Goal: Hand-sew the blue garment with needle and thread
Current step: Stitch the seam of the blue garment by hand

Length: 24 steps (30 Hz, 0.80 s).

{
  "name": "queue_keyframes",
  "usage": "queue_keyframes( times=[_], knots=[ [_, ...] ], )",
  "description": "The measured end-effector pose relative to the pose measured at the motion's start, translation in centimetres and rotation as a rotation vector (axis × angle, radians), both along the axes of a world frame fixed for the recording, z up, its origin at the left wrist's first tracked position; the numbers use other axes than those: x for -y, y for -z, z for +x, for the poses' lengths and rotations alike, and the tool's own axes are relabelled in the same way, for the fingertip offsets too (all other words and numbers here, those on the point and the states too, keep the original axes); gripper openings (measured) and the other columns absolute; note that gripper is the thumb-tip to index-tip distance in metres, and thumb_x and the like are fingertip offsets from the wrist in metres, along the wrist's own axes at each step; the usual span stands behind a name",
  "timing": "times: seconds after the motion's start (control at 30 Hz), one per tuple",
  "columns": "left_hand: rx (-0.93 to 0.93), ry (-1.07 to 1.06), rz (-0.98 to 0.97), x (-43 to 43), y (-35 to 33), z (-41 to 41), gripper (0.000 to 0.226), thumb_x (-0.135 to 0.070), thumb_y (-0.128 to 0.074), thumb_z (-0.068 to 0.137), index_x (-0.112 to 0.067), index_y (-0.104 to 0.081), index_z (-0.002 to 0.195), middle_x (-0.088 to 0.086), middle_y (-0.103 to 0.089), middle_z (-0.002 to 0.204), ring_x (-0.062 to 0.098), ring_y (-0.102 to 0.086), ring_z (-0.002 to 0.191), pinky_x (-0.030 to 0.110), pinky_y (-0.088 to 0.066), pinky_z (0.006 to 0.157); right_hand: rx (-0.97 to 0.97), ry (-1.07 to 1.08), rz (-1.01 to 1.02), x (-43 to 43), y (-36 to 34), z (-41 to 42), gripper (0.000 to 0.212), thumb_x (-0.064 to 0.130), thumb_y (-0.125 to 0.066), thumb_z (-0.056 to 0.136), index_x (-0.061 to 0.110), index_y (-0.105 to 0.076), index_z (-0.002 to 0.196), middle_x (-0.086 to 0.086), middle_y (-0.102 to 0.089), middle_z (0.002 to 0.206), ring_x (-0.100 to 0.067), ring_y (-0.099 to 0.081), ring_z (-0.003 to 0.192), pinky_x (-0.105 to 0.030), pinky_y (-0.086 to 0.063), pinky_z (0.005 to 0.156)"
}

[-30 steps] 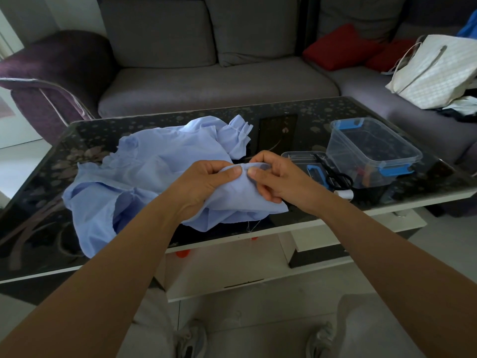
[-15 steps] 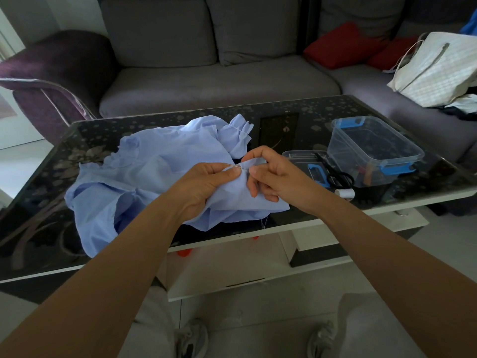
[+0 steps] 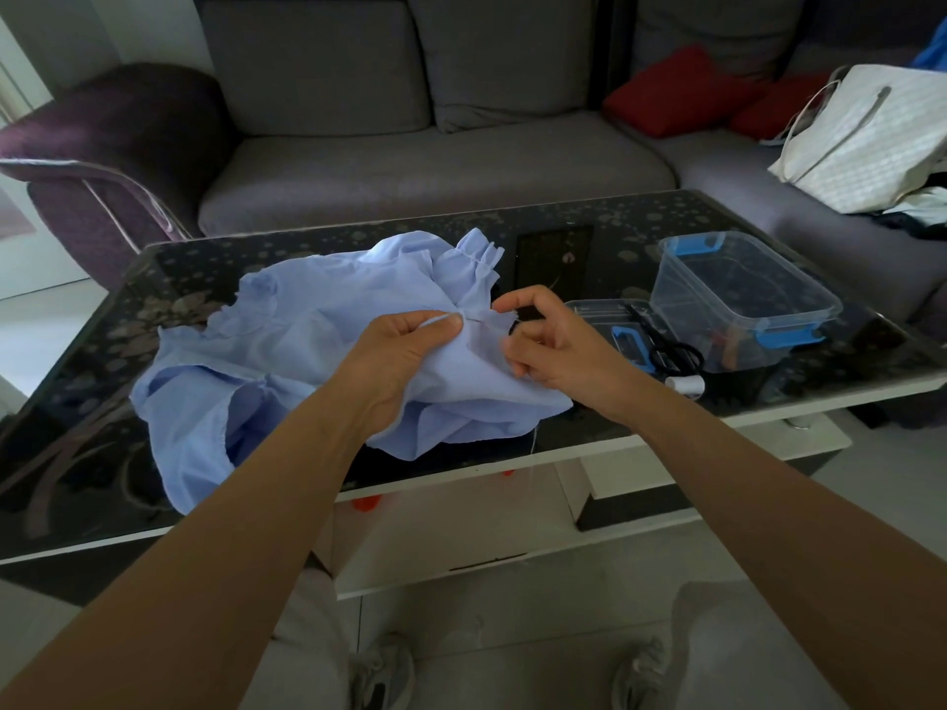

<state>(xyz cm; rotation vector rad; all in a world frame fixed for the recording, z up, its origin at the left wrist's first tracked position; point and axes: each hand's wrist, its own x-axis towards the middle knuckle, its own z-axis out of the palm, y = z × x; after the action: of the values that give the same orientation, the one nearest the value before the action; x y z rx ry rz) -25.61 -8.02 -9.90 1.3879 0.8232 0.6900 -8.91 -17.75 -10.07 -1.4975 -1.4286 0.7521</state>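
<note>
Head view, looking down over two bare forearms reaching to a dark glass table (image 3: 589, 233) in the middle of the frame. A crumpled blue garment (image 3: 287, 351) lies on the table from centre left to centre, its near edge spilling over the front of the glass. The left hand (image 3: 405, 351) pinches a raised fold of the garment between thumb and forefinger at the centre of the frame, the other fingers curled into the cloth beneath. The right hand (image 3: 558, 345), just right of it, has its forefinger arched up over the thumb with a dark gap between them, both tips at the edge of the same fold; its lower fingers are curled against the cloth. The needle is too small to make out, so whether this hand holds it cannot be told. A thin thread (image 3: 534, 438) hangs below the garment's near edge. At centre right stand a clear plastic box (image 3: 743, 294), black scissors (image 3: 671, 353) and a white spool (image 3: 686, 385). Half a second earlier the right thumb and forefinger were closed together on the fold, touching the left thumb; now they have parted and sit slightly further right, while the left pinch and the garment are unchanged.
</note>
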Motion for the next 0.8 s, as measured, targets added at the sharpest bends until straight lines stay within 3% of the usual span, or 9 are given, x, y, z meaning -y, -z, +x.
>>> queue_keyframes(
  times=[0.07, 0.13, 0.23, 0.3, 0.4, 0.5, 0.6, 0.7, 0.8],
  knots=[
    [0.035, -0.103, -0.030, -0.2, -0.1, 0.1, 0.016, -0.018, -0.062, 0.093, -0.016, -0.070, 0.079, 0.005, -0.069, 0.087, 0.019, -0.062, 0.088, 0.028, -0.053, 0.077, 0.002, 0.066, -0.045, 0.0, 0.2, 0.2, 0.028, 0.005, -0.051, 0.096, 0.014, -0.046, 0.122, -0.005, -0.058, 0.070, 0.001, -0.053, 0.060, -0.008, -0.042, 0.060],
    [0.039, -0.185, -0.040, -0.4, -0.2, 0.1, 0.017, -0.019, -0.063, 0.093, -0.018, -0.069, 0.078, 0.001, -0.069, 0.084, 0.016, -0.061, 0.085, 0.026, -0.050, 0.074, 0.029, 0.092, -0.167, 0.2, 0.2, 0.5, 0.021, 0.007, -0.052, 0.095, 0.015, -0.049, 0.114, -0.003, -0.057, 0.072, 0.002, -0.049, 0.053, -0.011, -0.039, 0.053],
    [0.047, -0.261, -0.052, -0.6, -0.1, 0.1, 0.015, -0.022, -0.063, 0.093, -0.020, -0.068, 0.079, 0.001, -0.068, 0.088, 0.020, -0.061, 0.092, 0.033, -0.052, 0.084, 0.080, -0.022, -0.512, 0.9, 0.4, 0.8, 0.010, 0.006, -0.049, 0.096, 0.013, -0.054, 0.102, -0.007, -0.059, 0.078, -0.007, -0.045, 0.051, -0.015, -0.037, 0.046],
    [0.040, -0.314, -0.062, -0.7, -0.2, 0.2, 0.013, -0.025, -0.063, 0.093, -0.022, -0.068, 0.081, 0.003, -0.068, 0.093, 0.025, -0.061, 0.098, 0.039, -0.051, 0.092, 0.070, -0.117, -0.714, 1.5, 0.9, 0.8, 0.011, 0.006, -0.047, 0.097, 0.014, -0.053, 0.098, -0.009, -0.062, 0.082, -0.010, -0.049, 0.054, -0.018, -0.042, 0.049],
    [0.065, -0.392, -0.060, -0.8, -0.4, 0.2, 0.013, -0.026, -0.061, 0.093, -0.024, -0.065, 0.081, 0.000, -0.065, 0.090, 0.022, -0.059, 0.094, 0.035, -0.050, 0.088, 0.121, -0.206, -0.902, 2.3, 1.6, 1.2, 0.008, 0.009, -0.049, 0.097, 0.012, -0.056, 0.101, -0.013, -0.066, 0.096, -0.014, -0.059, 0.067, -0.022, -0.049, 0.057],
    [0.086, -0.448, -0.048, -0.9, -0.2, 0.2, 0.016, -0.025, -0.060, 0.094, -0.024, -0.062, 0.078, -0.004, -0.061, 0.085, 0.016, -0.056, 0.086, 0.025, -0.047, 0.072, 0.136, -0.215, -1.005, 2.9, 2.0, 1.5, 0.007, 0.013, -0.052, 0.098, 0.012, -0.056, 0.103, -0.014, -0.068, 0.105, -0.020, -0.066, 0.080, -0.025, -0.053, 0.062],
    [0.068, -0.463, -0.044, -0.9, 0.0, 0.1, 0.017, -0.024, -0.059, 0.095, -0.025, -0.061, 0.079, -0.005, -0.061, 0.085, 0.016, -0.055, 0.086, 0.022, -0.045, 0.067, 0.142, -0.181, -1.054, 3.4, 2.3, 1.7, 0.008, 0.016, -0.052, 0.098, 0.013, -0.053, 0.106, -0.018, -0.064, 0.116, -0.024, -0.066, 0.089, -0.029, -0.056, 0.067],
    [0.059, -0.457, -0.049, -0.6, 0.0, 0.0, 0.017, -0.023, -0.058, 0.095, -0.025, -0.061, 0.078, -0.004, -0.061, 0.084, 0.016, -0.056, 0.084, 0.024, -0.046, 0.069, 0.110, -0.153, -1.058, 3.6, 2.4, 1.8, 0.023, 0.019, -0.056, 0.097, 0.012, -0.048, 0.118, -0.019, -0.060, 0.122, -0.025, -0.066, 0.091, -0.030, -0.056, 0.068],
    [0.021, -0.426, -0.051, -0.3, -0.1, 0.0, 0.013, -0.026, -0.060, 0.094, -0.025, -0.064, 0.081, 0.000, -0.065, 0.093, 0.023, -0.059, 0.097, 0.033, -0.049, 0.085, 0.049, -0.141, -1.031, 3.9, 2.2, 2.0, 0.039, 0.024, -0.064, 0.092, 0.012, -0.046, 0.125, -0.018, -0.060, 0.122, -0.025, -0.067, 0.089, -0.032, -0.057, 0.071]
  ],
)
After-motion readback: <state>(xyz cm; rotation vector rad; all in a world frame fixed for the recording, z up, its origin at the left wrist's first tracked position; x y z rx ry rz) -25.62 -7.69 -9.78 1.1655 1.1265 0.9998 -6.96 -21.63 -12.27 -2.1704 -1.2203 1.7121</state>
